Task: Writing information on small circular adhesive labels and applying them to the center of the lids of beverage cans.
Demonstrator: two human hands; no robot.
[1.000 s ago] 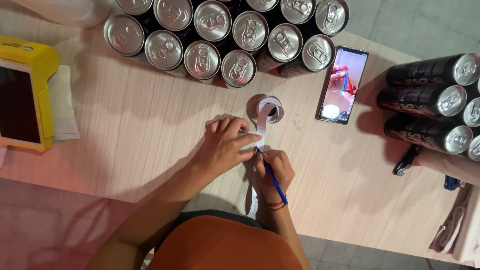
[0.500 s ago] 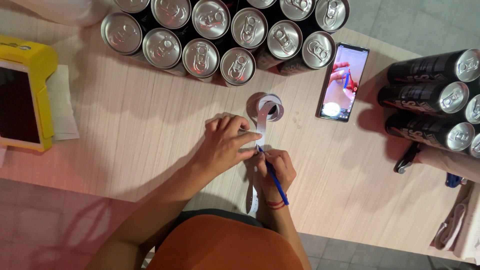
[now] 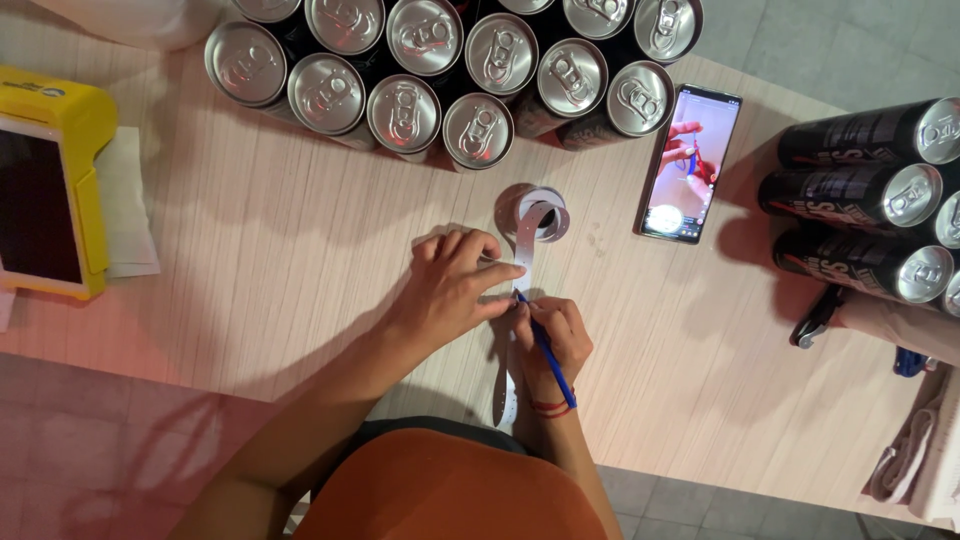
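Observation:
A roll of white label tape (image 3: 545,212) sits on the wooden table (image 3: 250,270), and a strip (image 3: 523,245) runs from it toward me and over the table's near edge. My left hand (image 3: 455,285) presses the strip flat with its fingertips. My right hand (image 3: 550,335) grips a blue pen (image 3: 545,350), whose tip touches the strip just beside my left fingers.
Several silver-topped drink cans (image 3: 450,60) stand in a cluster at the far edge. More black cans (image 3: 870,200) stand at the right. A smartphone (image 3: 690,165) with a lit screen lies beside the roll. A yellow card terminal (image 3: 45,200) rests on paper at the left.

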